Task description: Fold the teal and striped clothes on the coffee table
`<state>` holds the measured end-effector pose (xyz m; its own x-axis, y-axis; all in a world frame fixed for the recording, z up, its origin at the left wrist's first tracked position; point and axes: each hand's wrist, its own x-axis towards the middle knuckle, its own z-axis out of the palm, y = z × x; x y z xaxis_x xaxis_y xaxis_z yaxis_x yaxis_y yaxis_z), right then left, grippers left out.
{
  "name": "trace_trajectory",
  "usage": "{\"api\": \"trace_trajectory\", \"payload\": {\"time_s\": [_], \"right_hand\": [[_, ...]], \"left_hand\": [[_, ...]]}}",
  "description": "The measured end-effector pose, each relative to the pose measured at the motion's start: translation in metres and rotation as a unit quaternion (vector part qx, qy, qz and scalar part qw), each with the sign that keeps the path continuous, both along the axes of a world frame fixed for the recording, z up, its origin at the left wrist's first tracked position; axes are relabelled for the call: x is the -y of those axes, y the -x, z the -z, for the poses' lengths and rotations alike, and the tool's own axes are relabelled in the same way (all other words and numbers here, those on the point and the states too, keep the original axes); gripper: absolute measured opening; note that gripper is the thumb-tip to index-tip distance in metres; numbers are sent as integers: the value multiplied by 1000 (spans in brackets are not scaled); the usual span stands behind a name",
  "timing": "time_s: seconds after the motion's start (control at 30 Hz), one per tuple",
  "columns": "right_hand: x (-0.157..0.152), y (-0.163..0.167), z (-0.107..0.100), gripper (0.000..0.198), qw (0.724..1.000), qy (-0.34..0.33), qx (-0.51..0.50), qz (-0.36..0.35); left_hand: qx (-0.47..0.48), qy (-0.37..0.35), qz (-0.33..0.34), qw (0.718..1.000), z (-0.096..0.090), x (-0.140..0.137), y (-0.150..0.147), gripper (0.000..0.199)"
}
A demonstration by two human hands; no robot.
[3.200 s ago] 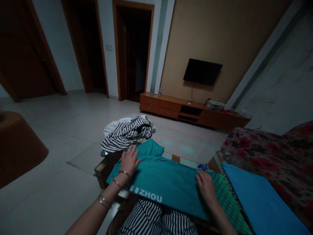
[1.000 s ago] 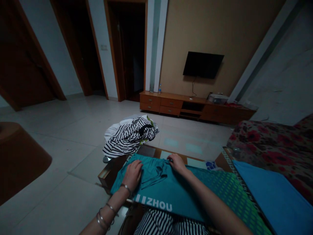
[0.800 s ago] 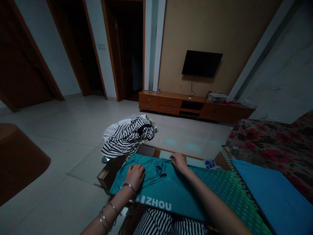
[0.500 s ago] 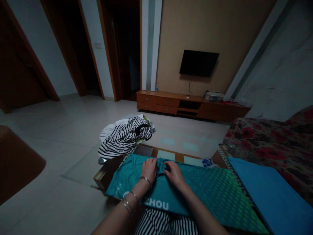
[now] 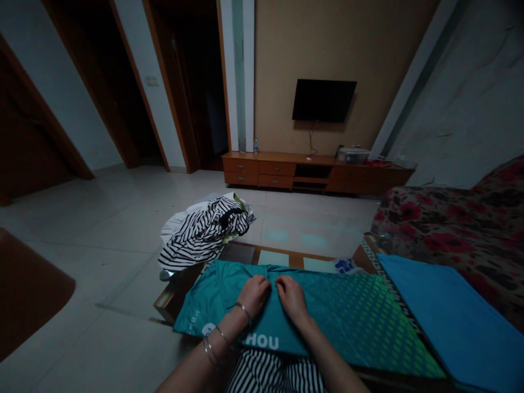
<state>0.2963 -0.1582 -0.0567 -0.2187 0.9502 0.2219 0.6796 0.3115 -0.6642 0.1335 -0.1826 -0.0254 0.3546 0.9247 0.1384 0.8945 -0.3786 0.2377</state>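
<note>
A teal sports shirt with white lettering and a green patterned end lies spread across a low wooden table in front of me. My left hand is closed, its fingers curled on the cloth near the shirt's far edge. Just to its right, my right hand is also closed on the same cloth, with a small gap between the two. The fingertips are partly hidden, but both hands appear to pinch the fabric. Silver bangles circle my left wrist.
Striped and white clothes are heaped beyond the table's left end. A blue folded cloth lies to the right, near a flower-covered sofa. The table's wooden corner juts out at left. A low TV cabinet stands along the far wall.
Both hands have drawn slightly toward me from the shirt's far edge. The bunched cloth between them now lies flatter. The view has shifted a little.
</note>
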Motion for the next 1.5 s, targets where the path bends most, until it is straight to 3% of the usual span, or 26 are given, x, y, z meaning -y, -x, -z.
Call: {"api": "trace_trajectory", "payload": {"time_s": [0.2, 0.37, 0.53, 0.73, 0.8, 0.9, 1.03, 1.1, 1.17, 1.37, 1.5], "right_hand": [[-20, -7, -9, 22, 1000, -6, 27, -5], [-52, 11, -24, 26, 994, -42, 91, -32], [-81, 30, -23, 24, 986, 7, 137, -94], [-85, 24, -21, 23, 989, 15, 137, -47], [-77, 24, -26, 29, 990, -4, 136, -27], [-55, 37, -34, 35, 990, -62, 118, -45], [-29, 59, -30, 34, 980, -109, 107, -127], [-23, 64, -23, 32, 978, -112, 122, -129], [-21, 64, -16, 31, 978, -110, 137, -117], [-21, 53, -10, 29, 978, -121, 141, -98], [-23, 49, -6, 29, 979, -126, 139, -83]], "left_hand": [[78, 2, 27, 997, 3, 26, 21, 31], [40, 7, -5, 999, 0, 39, 29, 41], [-5, 71, 30, 997, 7, 44, 26, 55], [26, 72, 55, 996, 13, 45, 33, 55], [48, 44, 19, 998, 13, 39, 42, 48], [60, -12, -109, 992, 12, 22, 64, 49], [60, -58, -288, 954, 8, -9, 106, 57], [61, -60, -338, 937, 6, -25, 128, 51], [66, -47, -341, 937, 5, -41, 147, 46], [90, 26, -227, 970, 8, -78, 179, 46], [96, 56, -202, 973, 13, -84, 187, 26]]}}
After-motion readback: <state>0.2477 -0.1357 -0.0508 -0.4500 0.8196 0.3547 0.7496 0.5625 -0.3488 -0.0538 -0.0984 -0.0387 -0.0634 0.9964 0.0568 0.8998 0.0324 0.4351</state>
